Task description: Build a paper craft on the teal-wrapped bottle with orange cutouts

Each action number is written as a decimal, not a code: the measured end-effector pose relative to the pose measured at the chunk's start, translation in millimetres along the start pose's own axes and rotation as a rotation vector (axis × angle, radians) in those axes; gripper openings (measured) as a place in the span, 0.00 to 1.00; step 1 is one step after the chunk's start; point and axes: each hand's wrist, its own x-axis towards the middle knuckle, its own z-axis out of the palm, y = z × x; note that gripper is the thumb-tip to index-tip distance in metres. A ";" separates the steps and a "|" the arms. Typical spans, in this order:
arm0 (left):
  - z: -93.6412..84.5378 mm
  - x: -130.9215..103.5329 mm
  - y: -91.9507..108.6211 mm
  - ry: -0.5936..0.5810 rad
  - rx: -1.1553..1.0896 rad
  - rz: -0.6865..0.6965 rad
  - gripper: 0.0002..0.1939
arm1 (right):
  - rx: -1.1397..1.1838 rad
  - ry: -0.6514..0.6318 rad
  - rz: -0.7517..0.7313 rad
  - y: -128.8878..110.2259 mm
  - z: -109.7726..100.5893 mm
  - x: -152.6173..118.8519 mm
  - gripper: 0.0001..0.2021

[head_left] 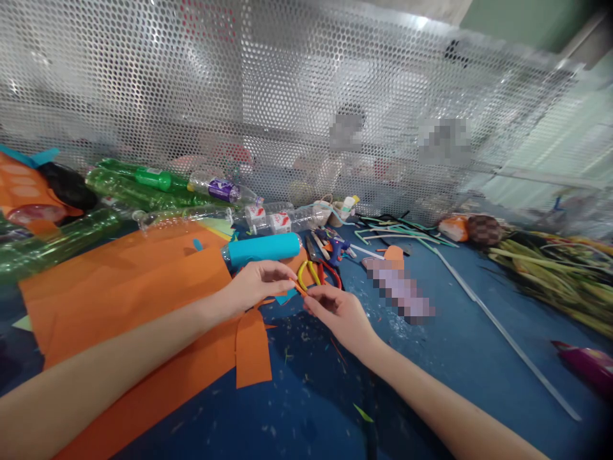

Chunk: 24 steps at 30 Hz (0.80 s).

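Between my two hands is a small narrow orange piece (299,288). My left hand (261,281) pinches its upper left end, and my right hand (335,311) pinches the lower right end. Just behind my left hand lies a bottle wrapped in blue (263,249). Yellow-handled pliers (309,275) and a red-handled tool (332,272) lie right behind the fingertips. Large orange sheets (143,306) spread under and beside my left forearm, with a cut orange piece (253,354) at their right edge.
Green bottles (143,191) and clear bottles (282,219) line the back left, before a perforated metal screen (278,96). A blue glue gun (338,250), thin strips (407,233) and dried leaves (550,275) lie farther right on the blue table (431,364). People are blurred behind the screen.
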 end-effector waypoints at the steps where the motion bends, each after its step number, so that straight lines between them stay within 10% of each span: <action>1: -0.1 0.1 0.1 -0.001 0.003 0.005 0.09 | -0.009 0.015 -0.008 -0.1 -0.4 -0.1 0.07; 15: -5.6 1.9 -0.5 0.074 -0.008 -0.069 0.12 | 0.084 0.213 0.048 -0.1 -11.4 9.2 0.11; 24: -7.1 5.6 2.4 0.243 -0.105 -0.116 0.09 | -0.557 0.194 -0.136 10.2 -31.3 19.2 0.05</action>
